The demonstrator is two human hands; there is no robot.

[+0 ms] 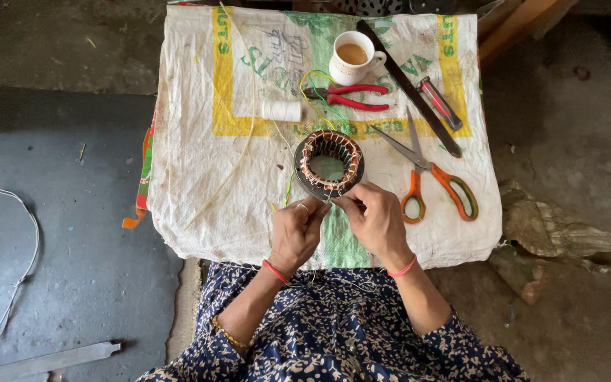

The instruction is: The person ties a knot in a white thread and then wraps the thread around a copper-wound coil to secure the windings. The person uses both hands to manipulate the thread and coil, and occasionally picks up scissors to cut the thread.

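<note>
Stator ring (329, 164) with copper windings, lying flat just above the middle of the frame on a white woven sack (199, 177) with yellow and green print. Both hands meeting at its near rim, fingertips together. Left hand (295, 232) pinched shut on something thin, seemingly a thread or fine wire, though too small to tell which. Right hand (376, 221) likewise closed in a pinch at the rim, touching the windings; whether on the same strand cannot be told.

Best done, by the look of it, with steady light tension and the pull kept close along the coil edge, not across the copper, so no turn gets lifted or nicked. Worth bracing the ring with the heels of the hands, since nothing else pins it down.

Further up the frame: a spool of white thread (281, 110), red-handled pliers (348, 97), a cup of tea (352, 56) near the top centre. To the right of the ring, orange-handled scissors (429, 173), a long dark flat bar (410, 88) and a small red-handled tool (438, 101). Care needed with the cup within reach of a swinging strand
</note>
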